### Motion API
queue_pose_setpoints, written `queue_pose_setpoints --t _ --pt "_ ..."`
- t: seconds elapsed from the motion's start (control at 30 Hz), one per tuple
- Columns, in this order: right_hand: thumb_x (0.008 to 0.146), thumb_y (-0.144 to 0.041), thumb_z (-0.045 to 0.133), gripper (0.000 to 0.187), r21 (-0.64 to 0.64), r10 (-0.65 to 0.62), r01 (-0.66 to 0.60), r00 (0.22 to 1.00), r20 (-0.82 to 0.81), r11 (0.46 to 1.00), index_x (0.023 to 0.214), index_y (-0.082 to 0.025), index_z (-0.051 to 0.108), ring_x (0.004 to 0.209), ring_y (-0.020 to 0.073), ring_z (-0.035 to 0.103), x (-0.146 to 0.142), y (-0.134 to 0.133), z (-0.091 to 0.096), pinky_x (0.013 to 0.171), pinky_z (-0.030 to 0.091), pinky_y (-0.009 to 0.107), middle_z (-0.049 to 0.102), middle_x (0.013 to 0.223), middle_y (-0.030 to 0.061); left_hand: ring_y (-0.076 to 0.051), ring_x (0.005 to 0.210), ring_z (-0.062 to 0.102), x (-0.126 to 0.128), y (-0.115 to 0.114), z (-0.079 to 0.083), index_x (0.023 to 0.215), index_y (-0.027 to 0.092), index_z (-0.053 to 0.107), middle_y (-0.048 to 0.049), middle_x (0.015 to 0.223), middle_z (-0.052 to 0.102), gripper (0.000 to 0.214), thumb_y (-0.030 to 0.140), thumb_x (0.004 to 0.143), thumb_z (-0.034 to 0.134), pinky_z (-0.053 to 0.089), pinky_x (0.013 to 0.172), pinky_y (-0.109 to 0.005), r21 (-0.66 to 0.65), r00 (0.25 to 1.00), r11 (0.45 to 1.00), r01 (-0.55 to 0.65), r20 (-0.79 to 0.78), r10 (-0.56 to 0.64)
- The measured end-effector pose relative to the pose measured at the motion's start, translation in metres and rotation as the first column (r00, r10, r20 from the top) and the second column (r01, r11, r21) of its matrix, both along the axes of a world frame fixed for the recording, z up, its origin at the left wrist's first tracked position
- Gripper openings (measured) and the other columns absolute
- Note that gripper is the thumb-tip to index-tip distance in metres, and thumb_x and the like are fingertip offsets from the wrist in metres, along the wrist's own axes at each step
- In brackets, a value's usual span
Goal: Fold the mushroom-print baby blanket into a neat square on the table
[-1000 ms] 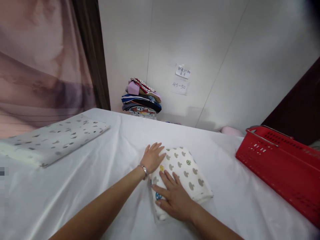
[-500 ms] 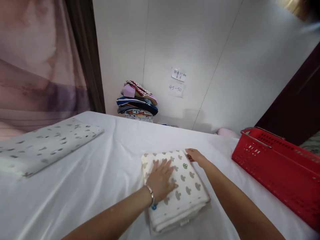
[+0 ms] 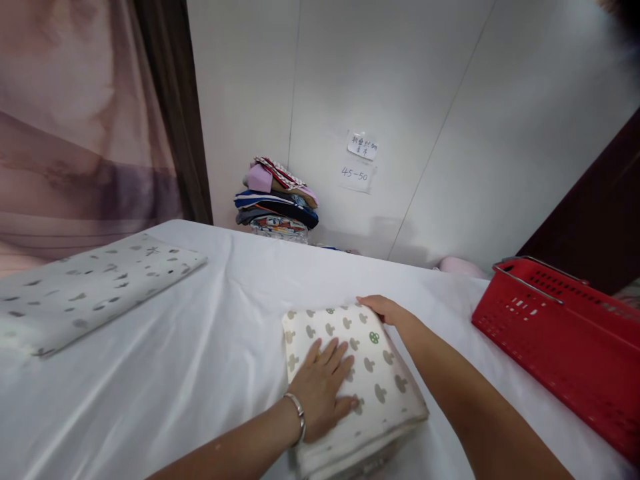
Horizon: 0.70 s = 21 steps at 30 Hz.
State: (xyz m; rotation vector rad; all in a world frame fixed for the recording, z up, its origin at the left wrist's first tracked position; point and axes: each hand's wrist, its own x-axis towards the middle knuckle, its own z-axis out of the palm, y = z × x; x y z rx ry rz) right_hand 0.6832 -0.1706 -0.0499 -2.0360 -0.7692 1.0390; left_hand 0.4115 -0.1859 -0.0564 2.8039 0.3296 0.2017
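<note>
A folded cream cloth with grey mouse-head prints [image 3: 360, 360] lies on the white-covered table [image 3: 200, 360] in front of me. My left hand [image 3: 323, 390], a silver bracelet on its wrist, presses flat on the cloth's near half with fingers spread. My right hand [image 3: 383, 308] rests at the cloth's far right corner, fingers curled over the edge; whether it grips the fabric is hidden.
A folded grey patterned cloth [image 3: 85, 287] lies at the table's left. A red plastic basket [image 3: 565, 340] sits at the right. A stack of folded colourful clothes [image 3: 277, 200] stands by the far wall under paper notes [image 3: 360, 160]. A curtain [image 3: 90, 120] hangs at left.
My left hand moved from the cloth's left edge onto its top. My right hand left the near edge and went to the far right corner. The cloth now lies squarer.
</note>
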Motion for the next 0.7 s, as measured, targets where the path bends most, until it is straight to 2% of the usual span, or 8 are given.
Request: queue_pose_setpoints --t 0.13,0.2,0.27,0.37,0.47,0.57,0.63,0.7 --pt "0.072 -0.034 0.058 0.025 0.083 -0.060 0.041 0.966 0.253 0.996 0.090 -0.017 0.065 0.088 0.0217 0.060 -0.004 0.007 -0.010 0.074 0.047 0.029 0.067 0.093 0.0062 -0.026 0.135 0.010 -0.001 0.000 -0.004 0.137 0.026 0.029 -0.0040 0.147 0.019 0.065 0.061 0.083 0.027 0.006 0.110 -0.052 -0.008 1.000 1.000 -0.005 0.008 0.005" --pt "0.075 -0.032 0.054 0.026 0.119 -0.065 0.023 0.930 0.361 0.993 0.094 -0.018 0.064 0.098 0.0203 0.057 -0.002 0.007 -0.015 0.084 0.043 0.028 0.064 0.102 0.0054 -0.025 0.135 0.010 -0.001 0.000 -0.006 0.137 0.025 0.028 -0.0041 0.147 0.019 0.065 0.061 0.083 0.027 0.006 0.110 -0.050 -0.006 1.000 1.000 -0.009 0.009 0.009" --pt "0.077 -0.032 0.051 0.026 0.111 -0.030 -0.020 0.900 0.435 0.994 0.093 -0.017 0.065 0.099 0.0202 0.056 0.000 0.004 -0.015 0.088 0.040 0.029 0.064 0.103 0.0055 -0.025 0.135 0.010 -0.002 -0.001 -0.007 0.137 0.025 0.028 -0.0041 0.147 0.019 0.064 0.060 0.084 0.027 0.005 0.110 -0.050 -0.005 1.000 1.000 -0.006 0.014 0.006" --pt "0.080 -0.037 0.049 0.030 0.052 0.041 -0.079 0.857 0.513 0.996 0.090 -0.016 0.067 0.097 0.0240 0.056 -0.003 0.000 -0.007 0.089 0.039 0.034 0.065 0.099 0.0089 -0.025 0.135 0.011 -0.002 -0.002 -0.004 0.137 0.026 0.029 -0.0045 0.146 0.020 0.064 0.060 0.083 0.029 0.005 0.110 -0.050 -0.010 1.000 1.000 -0.005 0.017 0.005" --pt "0.083 -0.042 0.044 0.042 0.048 0.061 -0.111 0.802 0.595 0.993 0.110 -0.015 0.060 0.113 0.0266 0.046 -0.017 -0.008 0.005 0.097 0.031 0.037 0.056 0.119 0.0123 -0.025 0.134 0.017 0.001 0.005 0.006 0.134 0.025 0.034 -0.0053 0.145 0.025 0.063 0.060 0.082 0.034 0.013 0.109 -0.049 -0.041 1.000 0.999 0.004 -0.017 -0.005" --pt "0.087 -0.046 0.037 0.054 0.064 0.163 -0.315 0.642 0.749 0.947 0.131 -0.016 0.040 0.131 0.0222 0.022 -0.040 -0.020 0.011 0.106 0.015 0.035 0.030 0.142 0.0082 -0.025 0.134 0.018 0.007 0.026 0.014 0.132 0.022 0.038 -0.0068 0.144 0.027 0.062 0.059 0.082 0.033 0.012 0.109 -0.050 0.013 0.994 0.994 -0.107 0.033 0.107" --pt "0.088 -0.051 0.032 0.060 -0.030 0.290 -0.457 0.510 0.810 0.889 0.137 -0.017 0.031 0.134 0.0207 0.012 -0.052 -0.029 0.007 0.108 0.008 0.038 0.023 0.145 0.0062 -0.027 0.135 0.014 0.012 0.042 0.011 0.133 0.019 0.037 -0.0088 0.145 0.025 0.064 0.058 0.082 0.033 0.005 0.109 -0.051 0.077 0.968 0.967 -0.243 0.082 0.236" --pt "0.088 -0.055 0.027 0.064 -0.140 0.392 -0.488 0.465 0.794 0.862 0.139 -0.017 0.024 0.134 0.0206 0.009 -0.058 -0.035 -0.001 0.107 0.005 0.042 0.020 0.146 0.0061 -0.027 0.135 0.014 0.014 0.055 0.000 0.134 0.017 0.035 -0.0101 0.144 0.025 0.066 0.058 0.082 0.033 0.001 0.109 -0.051 0.107 0.946 0.941 -0.320 0.081 0.313"
